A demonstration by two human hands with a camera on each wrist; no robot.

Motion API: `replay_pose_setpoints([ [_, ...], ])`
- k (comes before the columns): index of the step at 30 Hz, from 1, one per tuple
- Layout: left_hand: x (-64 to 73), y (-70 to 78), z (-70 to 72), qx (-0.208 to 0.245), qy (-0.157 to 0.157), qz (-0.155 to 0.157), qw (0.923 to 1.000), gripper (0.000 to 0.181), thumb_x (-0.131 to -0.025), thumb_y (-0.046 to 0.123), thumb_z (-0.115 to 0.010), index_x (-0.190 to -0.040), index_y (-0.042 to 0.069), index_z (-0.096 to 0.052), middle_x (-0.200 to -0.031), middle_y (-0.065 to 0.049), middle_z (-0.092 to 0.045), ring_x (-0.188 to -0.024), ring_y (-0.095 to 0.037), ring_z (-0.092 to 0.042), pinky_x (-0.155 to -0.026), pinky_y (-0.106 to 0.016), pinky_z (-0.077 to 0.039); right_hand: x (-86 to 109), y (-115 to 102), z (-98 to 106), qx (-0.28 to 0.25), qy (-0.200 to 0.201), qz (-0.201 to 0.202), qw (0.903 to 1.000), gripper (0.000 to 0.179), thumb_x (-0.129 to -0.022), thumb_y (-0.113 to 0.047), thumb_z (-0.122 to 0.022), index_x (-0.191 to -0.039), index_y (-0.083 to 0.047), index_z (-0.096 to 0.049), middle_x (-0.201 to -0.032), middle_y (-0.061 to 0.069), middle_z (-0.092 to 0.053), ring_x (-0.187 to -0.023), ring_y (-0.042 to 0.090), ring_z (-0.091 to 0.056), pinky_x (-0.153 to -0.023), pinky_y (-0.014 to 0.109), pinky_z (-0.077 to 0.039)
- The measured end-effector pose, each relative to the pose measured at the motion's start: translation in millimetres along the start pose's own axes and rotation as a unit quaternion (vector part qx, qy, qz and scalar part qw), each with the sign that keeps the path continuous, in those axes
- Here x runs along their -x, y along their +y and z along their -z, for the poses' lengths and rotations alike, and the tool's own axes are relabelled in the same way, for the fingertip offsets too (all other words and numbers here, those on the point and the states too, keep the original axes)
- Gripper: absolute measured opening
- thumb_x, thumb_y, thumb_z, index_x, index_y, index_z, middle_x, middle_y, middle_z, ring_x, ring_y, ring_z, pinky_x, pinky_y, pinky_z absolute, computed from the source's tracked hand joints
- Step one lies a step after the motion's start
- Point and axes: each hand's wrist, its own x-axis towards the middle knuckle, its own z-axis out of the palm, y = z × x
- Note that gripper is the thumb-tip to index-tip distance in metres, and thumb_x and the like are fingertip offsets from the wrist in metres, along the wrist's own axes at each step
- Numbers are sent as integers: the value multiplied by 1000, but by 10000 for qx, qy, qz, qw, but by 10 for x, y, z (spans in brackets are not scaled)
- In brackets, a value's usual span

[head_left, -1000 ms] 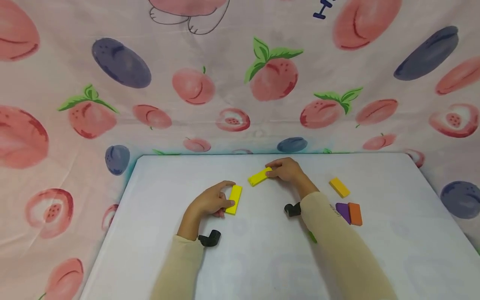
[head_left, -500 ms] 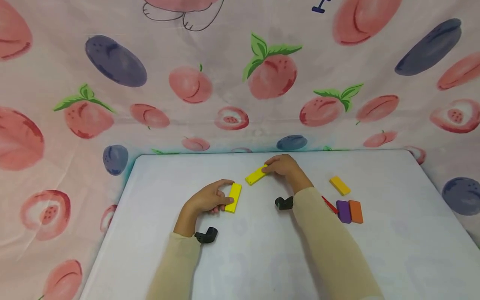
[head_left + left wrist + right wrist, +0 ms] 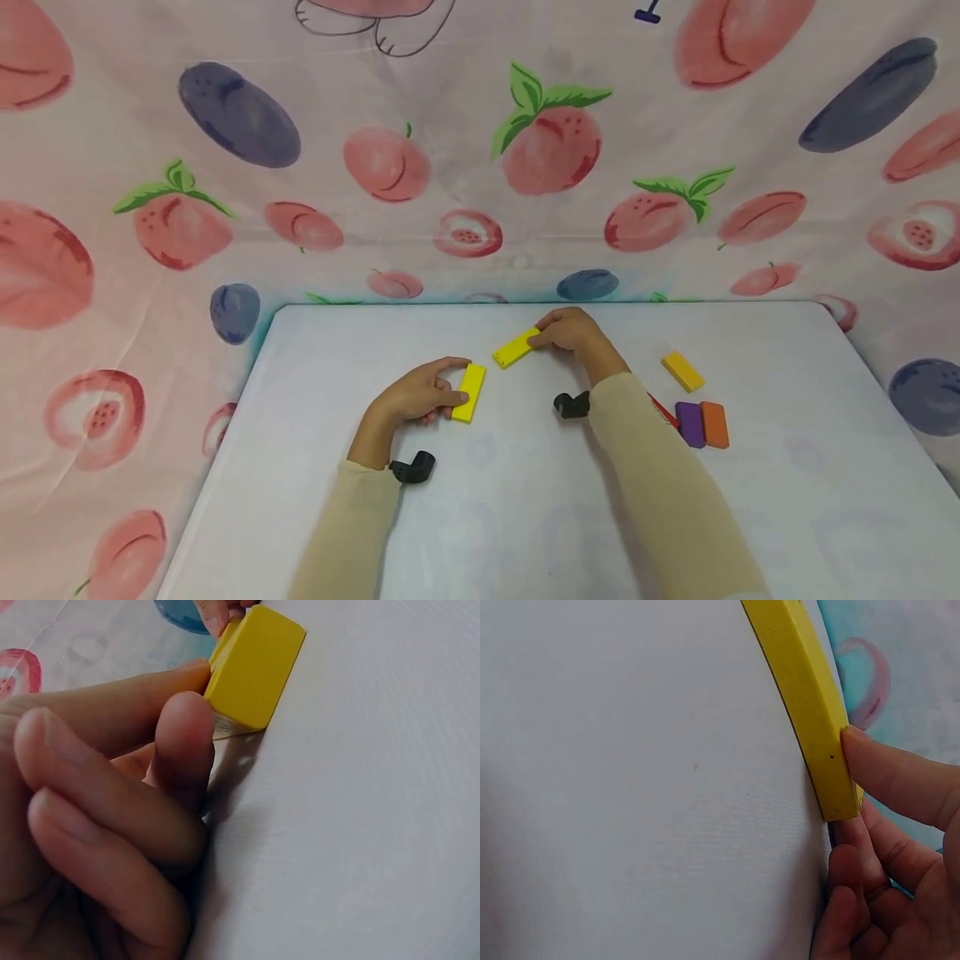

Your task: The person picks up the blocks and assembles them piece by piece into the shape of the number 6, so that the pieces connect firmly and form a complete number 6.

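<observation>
Beneath left hand [image 3: 417,395] and right hand [image 3: 576,335] lay a white table [image 3: 495,517], beyond them hung fruit-print cloth [image 3: 457,108], the left pinched a yellow block [image 3: 471,385], the right a second yellow block [image 3: 513,350].

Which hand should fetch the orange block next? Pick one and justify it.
The right, probably: the right hand is nearer the orange block than the left hand. It would first need to set down the yellow block it pinches.

Pale pink cloth [image 3: 420,92], creased in places and printed with peaches [image 3: 555,154] and dark blue fruits [image 3: 240,115], hangs behind a softly lit white table [image 3: 262,500]. Faint grey patches [image 3: 862,533] on its surface may be reflections.
</observation>
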Motion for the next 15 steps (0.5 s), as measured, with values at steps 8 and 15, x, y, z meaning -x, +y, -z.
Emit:
replay_pose_setpoints([
  [8, -3, 8, 4, 0, 54, 6, 10000, 59, -93, 26, -76, -146, 34, -52, -69, -5, -64, -44, -13, -44, -44, -23, -35, 4, -4, -30, 426, 247, 164, 9987, 36, -85, -34, -82, -114, -15, -73, -132, 10, -61, -116, 30, -52, -101, 42, -45],
  [15, 14, 19, -15, -65, 61, 39, 10000, 54, -98, 29, -70, -147, 34, -50, -71, -5, -65, -44, -14, -44, -44, -23, -36, 31, -2, -65, 632, 402, 162, 9971, 35, -84, -41, -83, -110, -18, -75, -129, 8, -63, -113, 30, -52, -95, 40, -46],
])
